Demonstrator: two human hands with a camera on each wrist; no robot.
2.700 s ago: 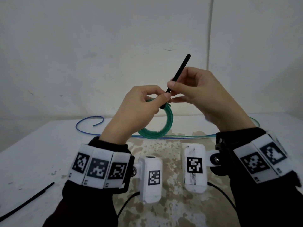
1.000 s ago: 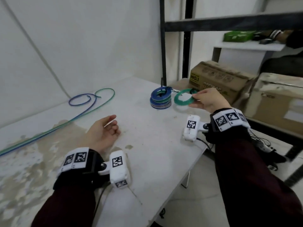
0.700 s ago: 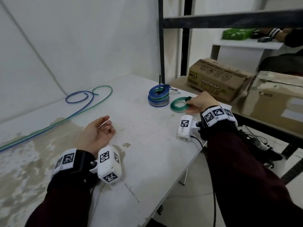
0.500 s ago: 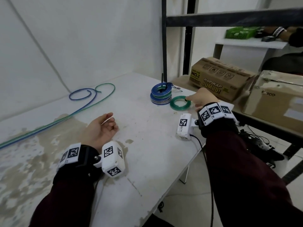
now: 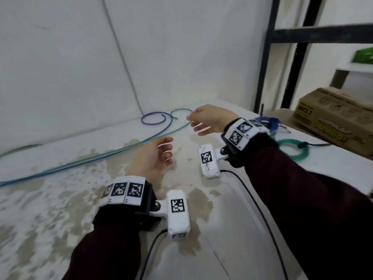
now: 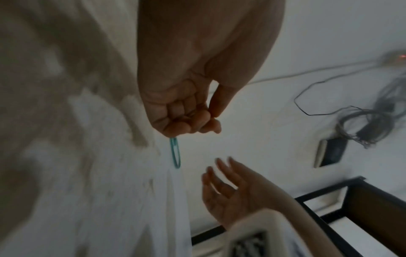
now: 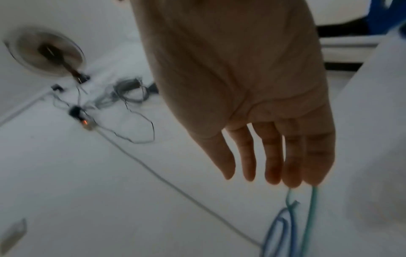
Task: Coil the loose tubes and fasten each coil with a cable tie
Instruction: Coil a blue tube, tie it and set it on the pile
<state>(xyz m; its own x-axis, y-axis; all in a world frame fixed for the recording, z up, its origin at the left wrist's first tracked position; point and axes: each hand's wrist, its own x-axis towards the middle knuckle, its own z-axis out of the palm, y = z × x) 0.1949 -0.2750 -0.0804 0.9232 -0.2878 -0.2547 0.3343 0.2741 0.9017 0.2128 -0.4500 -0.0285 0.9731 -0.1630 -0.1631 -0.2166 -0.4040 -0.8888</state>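
Note:
Loose blue tube [image 5: 153,120] and loose green tube [image 5: 179,113] curl at the back of the white table [image 5: 232,229] and run side by side to the left. My right hand [image 5: 193,122] hovers beside the green tube's curled end with fingers [image 7: 272,161] straight, holding nothing. In the right wrist view the green tube [image 7: 309,217] and blue tube [image 7: 279,231] lie just past the fingertips. My left hand [image 5: 163,152] floats over the table's middle, fingers [image 6: 186,121] loosely curled and empty. A tied green coil [image 5: 292,151] lies at the right. Behind my right wrist sits a stack of blue coils [image 5: 269,122].
A cardboard box [image 5: 333,118] stands past the table's right edge, behind the green coil. A black shelf frame [image 5: 266,63] rises at the back right. Loose cables [image 7: 129,93] lie on the floor. The tabletop is stained brown near me.
My right hand set the tied green coil down beside the blue stack, let go, and swung left to the loose tubes. The left hand rose and moved forward. My view turned left.

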